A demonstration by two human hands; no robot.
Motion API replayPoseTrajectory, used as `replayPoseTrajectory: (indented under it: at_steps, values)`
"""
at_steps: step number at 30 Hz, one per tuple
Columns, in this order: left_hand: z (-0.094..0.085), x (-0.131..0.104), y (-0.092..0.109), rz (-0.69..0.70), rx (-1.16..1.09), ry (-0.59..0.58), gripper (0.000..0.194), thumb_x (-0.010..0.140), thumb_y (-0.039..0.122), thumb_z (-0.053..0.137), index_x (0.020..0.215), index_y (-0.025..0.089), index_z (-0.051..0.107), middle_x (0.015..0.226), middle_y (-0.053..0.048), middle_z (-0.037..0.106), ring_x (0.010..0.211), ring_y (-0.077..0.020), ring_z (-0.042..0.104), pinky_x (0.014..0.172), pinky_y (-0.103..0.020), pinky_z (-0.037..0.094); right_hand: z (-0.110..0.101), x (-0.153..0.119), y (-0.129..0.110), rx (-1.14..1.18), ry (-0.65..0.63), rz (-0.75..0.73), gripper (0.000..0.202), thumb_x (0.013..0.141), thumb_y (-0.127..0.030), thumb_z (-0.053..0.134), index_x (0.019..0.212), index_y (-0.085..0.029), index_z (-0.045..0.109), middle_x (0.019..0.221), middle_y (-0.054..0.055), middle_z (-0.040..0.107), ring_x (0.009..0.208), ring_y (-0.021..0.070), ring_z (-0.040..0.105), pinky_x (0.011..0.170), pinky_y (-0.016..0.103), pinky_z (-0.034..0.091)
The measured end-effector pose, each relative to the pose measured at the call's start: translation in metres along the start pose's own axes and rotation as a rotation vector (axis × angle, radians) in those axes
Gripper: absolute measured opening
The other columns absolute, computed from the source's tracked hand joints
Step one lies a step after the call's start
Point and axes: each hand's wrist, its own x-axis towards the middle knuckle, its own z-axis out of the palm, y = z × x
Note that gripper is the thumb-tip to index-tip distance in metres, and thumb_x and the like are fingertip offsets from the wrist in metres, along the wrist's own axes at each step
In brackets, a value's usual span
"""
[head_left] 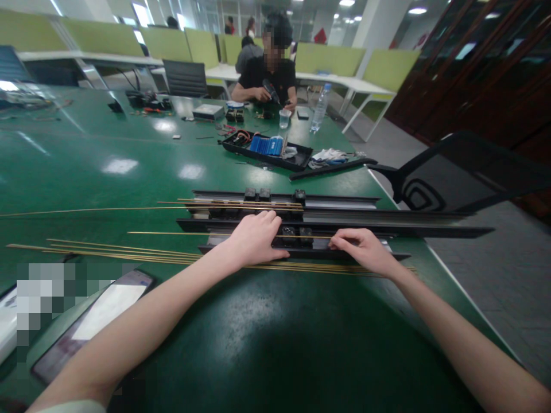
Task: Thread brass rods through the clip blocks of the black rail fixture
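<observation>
My left hand lies across the near black rail, its fingers curled over the far side and the thumb along the near edge. Its palm hides part of the rail. Between finger and thumb, my right hand pinches a thin brass rod near its right end. That rod runs left over the black blocks in the rail and passes under my left hand. Behind it, more black rails lie parallel, with other blocks and brass rods on them.
Several loose brass rods lie in front of the rails. A phone rests at lower left. Beyond are a black tray with blue parts, gloves, a bottle and a person holding a power drill. A chair stands right.
</observation>
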Motion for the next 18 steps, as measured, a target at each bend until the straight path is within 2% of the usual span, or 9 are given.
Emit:
replayPoseTrajectory:
  at_steps: [18]
  values:
    - [-0.0028, -0.0005, 0.0007, 0.000, -0.018, -0.017, 0.051, 0.080, 0.062, 0.066, 0.101, 0.017, 0.058, 0.110, -0.013, 0.064, 0.107, -0.0300, 0.062, 0.083, -0.039, 0.051, -0.0004, -0.0013, 0.0021, 0.007, 0.006, -0.003, 0.036, 0.093, -0.049, 0.059, 0.079, -0.019, 0.074, 0.081, 0.005, 0.076, 0.079, 0.0220, 0.069, 0.075, 0.032, 0.052]
